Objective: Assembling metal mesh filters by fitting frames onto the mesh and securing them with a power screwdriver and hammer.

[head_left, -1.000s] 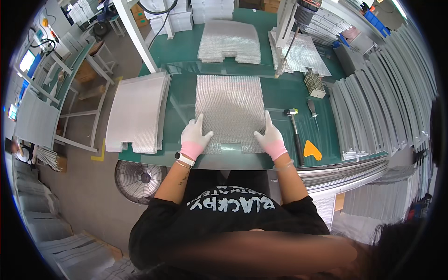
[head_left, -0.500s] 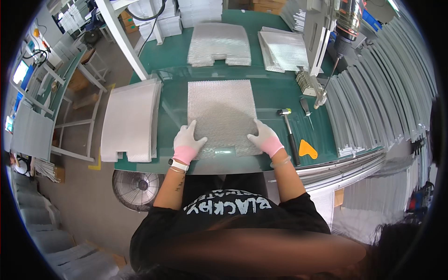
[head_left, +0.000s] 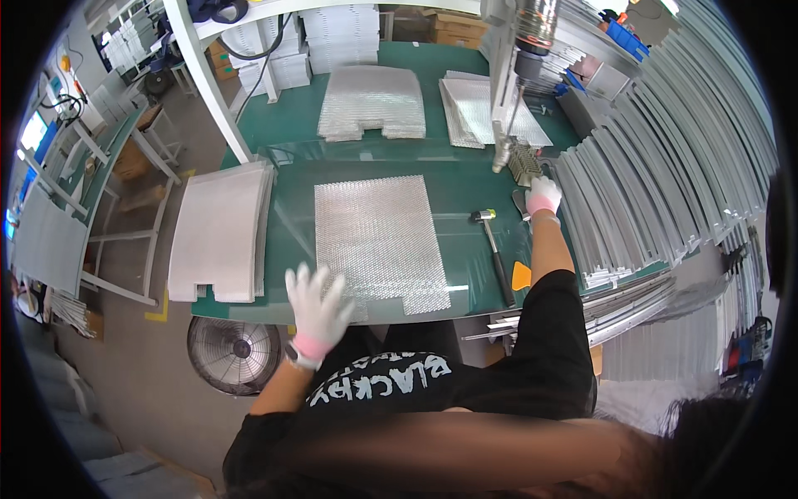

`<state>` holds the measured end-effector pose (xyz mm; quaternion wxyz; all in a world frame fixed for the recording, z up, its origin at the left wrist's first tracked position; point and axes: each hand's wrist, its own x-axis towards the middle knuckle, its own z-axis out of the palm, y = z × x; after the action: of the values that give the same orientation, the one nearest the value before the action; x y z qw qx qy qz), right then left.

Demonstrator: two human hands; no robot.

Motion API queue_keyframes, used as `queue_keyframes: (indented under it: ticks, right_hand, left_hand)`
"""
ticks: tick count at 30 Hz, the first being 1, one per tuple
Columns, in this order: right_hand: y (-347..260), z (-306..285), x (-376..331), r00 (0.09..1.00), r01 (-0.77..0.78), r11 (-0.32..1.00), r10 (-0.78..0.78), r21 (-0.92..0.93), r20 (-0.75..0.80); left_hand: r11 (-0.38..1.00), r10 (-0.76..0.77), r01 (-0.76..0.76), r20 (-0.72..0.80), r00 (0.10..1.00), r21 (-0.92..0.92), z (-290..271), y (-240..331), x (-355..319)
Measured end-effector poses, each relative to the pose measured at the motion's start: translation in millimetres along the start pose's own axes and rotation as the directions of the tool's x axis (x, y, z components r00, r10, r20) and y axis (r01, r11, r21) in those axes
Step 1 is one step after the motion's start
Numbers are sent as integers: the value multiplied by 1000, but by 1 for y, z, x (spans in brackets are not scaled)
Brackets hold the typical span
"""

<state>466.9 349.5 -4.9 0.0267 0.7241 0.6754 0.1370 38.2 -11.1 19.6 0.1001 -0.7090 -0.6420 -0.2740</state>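
Note:
A silvery mesh sheet (head_left: 374, 237) with a notch in its near edge lies flat on the green tabletop (head_left: 465, 283). My left hand (head_left: 318, 309), in a white glove with a pink cuff, is raised over the sheet's near left corner, fingers spread and holding nothing. On the right, my gloved right hand (head_left: 543, 196) is curled at the near end of a row of small metal pieces (head_left: 524, 163). Its fingertips are hidden, so what it may grip does not show. Beside that hand lies a screwdriver (head_left: 521, 202), partly covered.
A mallet (head_left: 496, 258) and an orange scraper (head_left: 521, 276) lie right of the sheet. Cut sheets are stacked at left (head_left: 218, 233), and others at the back (head_left: 372, 100) and back right (head_left: 465, 108). A hanging power driver (head_left: 532, 41) and a dense row of grey panels (head_left: 665, 166) border the right.
Both hands have left the mesh sheet. My right hand has reached far right to the small metal pieces; my left hand has lifted and spread its fingers. The view has shifted.

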Motion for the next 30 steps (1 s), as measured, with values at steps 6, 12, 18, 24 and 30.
queue_keyframes:
  ticks: [6,12,18,24,30]
  right_hand:
    - [7,12,3,993,-32,994,43,103,-106]
    - [17,2,2,1000,8,998,-9,-66,-5]
    - [-3,-37,-52,932,86,955,23,284,-361]
    - [-78,-99,-217,913,199,0,-363,980,-185]
    - [-164,-105,-314,349,332,-120,-906,936,-241]
  left_hand:
    - [361,-203,683,661,722,-635,39,7,-102]
    - [945,319,-279,675,665,-172,30,12,-68]
    - [664,679,-715,576,455,-218,44,22,-48]
    - [551,741,-770,614,274,-322,52,24,-46]
    - [708,228,450,780,583,-544,82,22,-83]
